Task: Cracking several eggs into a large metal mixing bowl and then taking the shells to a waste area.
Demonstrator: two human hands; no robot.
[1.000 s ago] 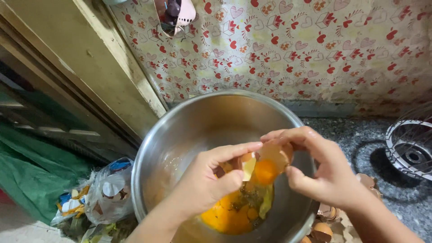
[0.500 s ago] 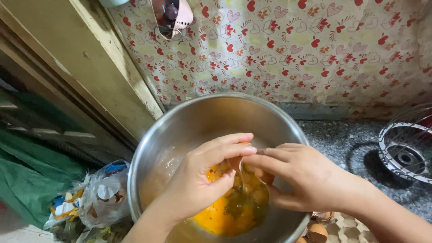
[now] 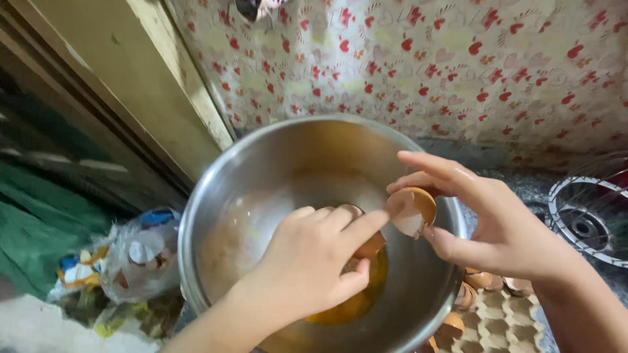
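Note:
A large steel bowl [image 3: 261, 170] sits below me with yellow egg yolks [image 3: 347, 307] pooled at its bottom. My right hand [image 3: 497, 229] holds an empty brown eggshell half [image 3: 412, 209] over the bowl's right side, pinched between thumb and fingers. Over the middle of the bowl, my left hand [image 3: 314, 261] grips the other eggshell half [image 3: 371, 247], mostly hidden under its fingers. The left index finger touches the shell in my right hand.
An egg tray [image 3: 497, 320] with broken shells lies at the bottom right. A round wire rack [image 3: 589, 216] is at the right edge. A plastic bag of scraps [image 3: 131, 261] lies left of the bowl. A heart-patterned wall covering [image 3: 425, 65] runs behind.
The egg has been pulled apart into two halves and its content has dropped into the bowl. My hands have separated, the right one moving right with its shell half.

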